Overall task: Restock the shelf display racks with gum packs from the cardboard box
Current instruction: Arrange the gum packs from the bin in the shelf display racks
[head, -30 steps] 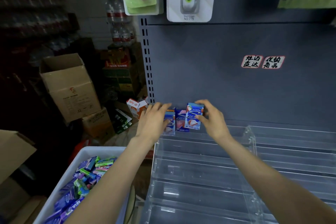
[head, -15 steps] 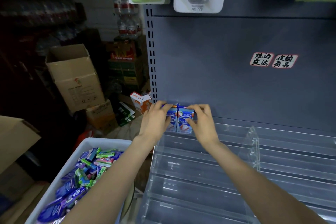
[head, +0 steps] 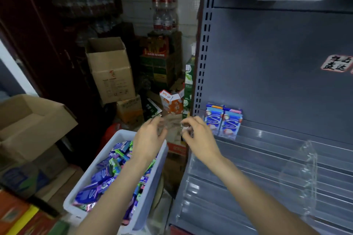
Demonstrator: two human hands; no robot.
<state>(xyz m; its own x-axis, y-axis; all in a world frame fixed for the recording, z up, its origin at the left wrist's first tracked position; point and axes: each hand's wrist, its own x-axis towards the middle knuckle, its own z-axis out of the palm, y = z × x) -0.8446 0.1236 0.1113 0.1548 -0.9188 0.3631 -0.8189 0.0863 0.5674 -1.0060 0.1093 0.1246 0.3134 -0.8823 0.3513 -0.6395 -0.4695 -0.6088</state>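
Fingers of both hands loosely spread, holding nothing, motion-blurred.

The left hand [head: 150,137] hovers above the white bin [head: 114,140] of loose gum packs [head: 107,173]; the right hand [head: 198,135] hangs just left of two blue gum packs [head: 222,123] standing upright, side by side, on the clear display rack's [head: 267,168] top tier.

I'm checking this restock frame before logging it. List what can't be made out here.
- Left hand and right hand: head view, fingertips motion-blurred; whether either holds anything is unclear.
- Gum packs on the rack: print too small and soft to read.
- Bin: left forearm covers part of its contents.
- Wall label: cut off by the right edge.
- Hanging items at top: cropped and blurred.
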